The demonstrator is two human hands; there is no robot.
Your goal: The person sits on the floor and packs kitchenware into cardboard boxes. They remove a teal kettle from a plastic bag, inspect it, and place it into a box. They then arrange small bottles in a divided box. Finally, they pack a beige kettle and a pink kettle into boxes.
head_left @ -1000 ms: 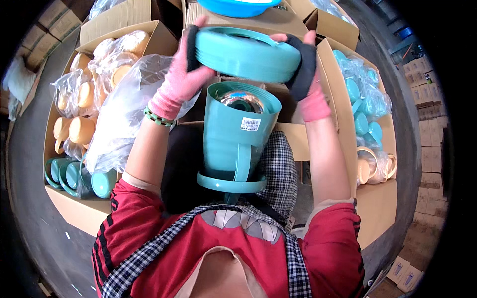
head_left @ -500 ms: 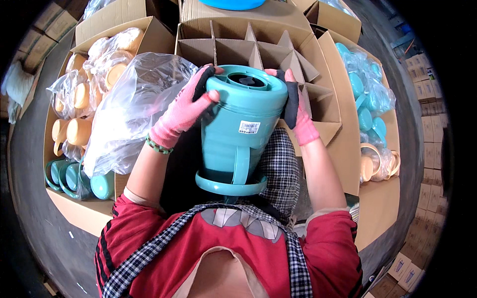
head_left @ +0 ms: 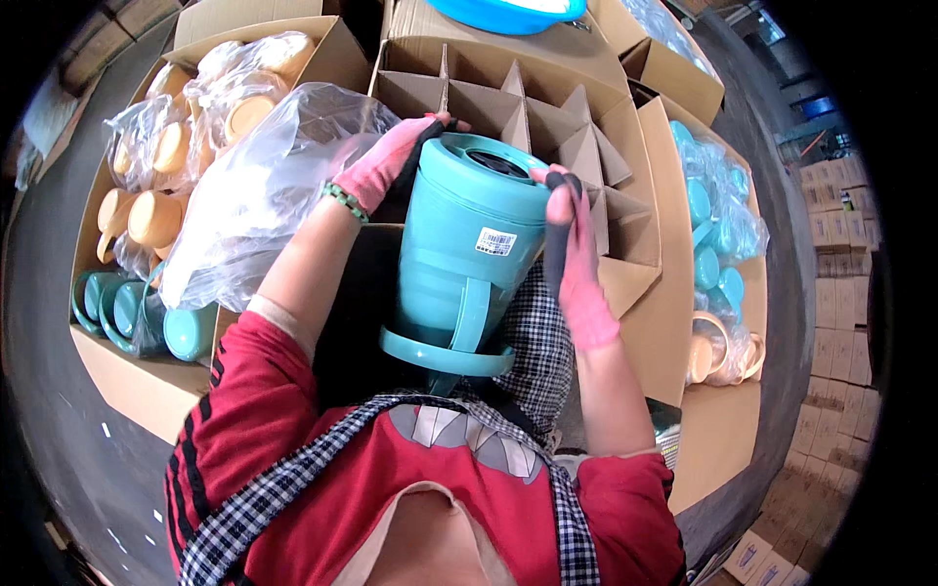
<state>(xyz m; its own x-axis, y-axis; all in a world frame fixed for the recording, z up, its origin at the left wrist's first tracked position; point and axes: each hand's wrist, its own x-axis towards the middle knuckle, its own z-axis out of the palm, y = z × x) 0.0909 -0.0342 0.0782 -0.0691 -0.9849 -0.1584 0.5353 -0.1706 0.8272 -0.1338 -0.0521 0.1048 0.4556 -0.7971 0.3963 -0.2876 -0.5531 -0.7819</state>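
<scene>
1. Two checked straps [head_left: 576, 527] come down over a red shirt [head_left: 357, 479], nearest of all; soft cloth, black stripes on the sleeves; the lower edge cuts the body off.
2. Up next, centre stage, the teal vessel [head_left: 435, 264] between both hands, in front of the chest; glossy, narrowing downward, with a strap-like handle [head_left: 472, 314] and a broad ring [head_left: 430, 355]; what bears its foot is hidden.
3. Onto its wide upper end: a round teal cap [head_left: 479, 195] sits there, a black piece [head_left: 498, 163] at its centre; below it, a white label [head_left: 495, 241] with a barcode, print too small to read.
4. Left hand [head_left: 389, 161], pink knit glove, dark palm, fingers bent along the cap's left side; right hand [head_left: 575, 244] at the cap's right edge, fingers curled close together; whether either pinches the rim, I cannot tell.
5. Just beyond, an open carton [head_left: 479, 66] with cardboard dividers [head_left: 489, 107]; vessel and arms cover its near part.
6. Off left, a crinkled clear bag [head_left: 264, 195] partly veils a second carton [head_left: 147, 391] of peach and teal vessels [head_left: 156, 220]; off right, wrapped teal pieces [head_left: 718, 234].
7. Farther out, a blue basin [head_left: 508, 18], cut off above; stacked boxes [head_left: 831, 313], printing illegible.
</scene>
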